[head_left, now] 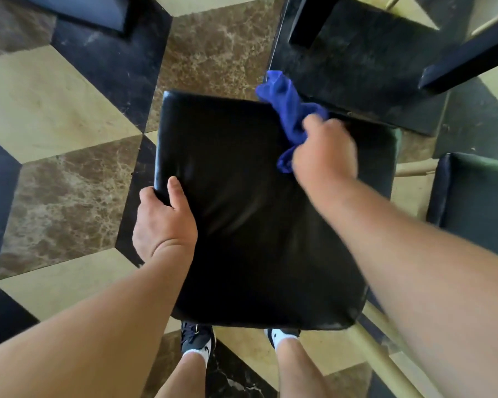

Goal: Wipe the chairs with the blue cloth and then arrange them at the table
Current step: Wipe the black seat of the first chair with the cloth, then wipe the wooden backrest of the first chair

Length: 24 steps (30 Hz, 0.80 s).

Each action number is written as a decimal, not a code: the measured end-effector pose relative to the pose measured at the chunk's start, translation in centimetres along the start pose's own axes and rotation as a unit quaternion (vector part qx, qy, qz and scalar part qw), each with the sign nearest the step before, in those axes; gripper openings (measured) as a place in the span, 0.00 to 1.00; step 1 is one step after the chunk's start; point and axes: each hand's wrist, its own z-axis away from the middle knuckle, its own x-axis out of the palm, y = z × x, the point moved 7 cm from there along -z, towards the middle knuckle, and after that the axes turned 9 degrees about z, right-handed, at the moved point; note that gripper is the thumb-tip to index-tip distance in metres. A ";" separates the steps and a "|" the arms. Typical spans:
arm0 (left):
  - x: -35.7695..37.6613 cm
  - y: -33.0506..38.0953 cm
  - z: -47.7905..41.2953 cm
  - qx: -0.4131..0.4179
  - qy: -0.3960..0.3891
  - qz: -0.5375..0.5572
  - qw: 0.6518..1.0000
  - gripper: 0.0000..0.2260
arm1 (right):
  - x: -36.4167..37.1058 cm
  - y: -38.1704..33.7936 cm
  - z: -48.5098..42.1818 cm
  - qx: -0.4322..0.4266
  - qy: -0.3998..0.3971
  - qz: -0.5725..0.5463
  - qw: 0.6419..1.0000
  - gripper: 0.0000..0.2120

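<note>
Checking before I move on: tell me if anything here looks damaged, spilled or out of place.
Nothing stands out. The black chair seat looks whole, the left hand gripping its edge and the right hand holding the blue cloth at its far corner. No spill shows on the tiled floor.

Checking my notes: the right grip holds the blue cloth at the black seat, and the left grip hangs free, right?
Not quite. The left grip isn't free: in the head view it holds the left edge of the black seat, thumb on top. The right grip does hold the blue cloth at the seat.
</note>
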 end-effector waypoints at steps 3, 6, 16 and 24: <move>-0.1 -0.2 -0.2 -0.005 -0.004 -0.005 1.000 0.26 | 2.3 -5.8 8.2 -0.132 -0.068 -0.026 0.989 0.11; 0.2 0.0 -0.8 0.009 -0.024 -0.016 1.000 0.25 | 4.6 -8.4 16.8 -0.256 -0.134 0.012 0.957 0.13; -5.0 3.5 -1.1 -0.069 -0.373 -0.177 0.908 0.26 | 1.0 -7.9 19.3 -0.197 -0.251 -0.014 0.948 0.13; -16.0 -0.1 1.7 -0.004 -0.476 -0.265 0.839 0.14 | -2.5 -12.6 21.4 -0.101 -0.340 -0.208 0.911 0.11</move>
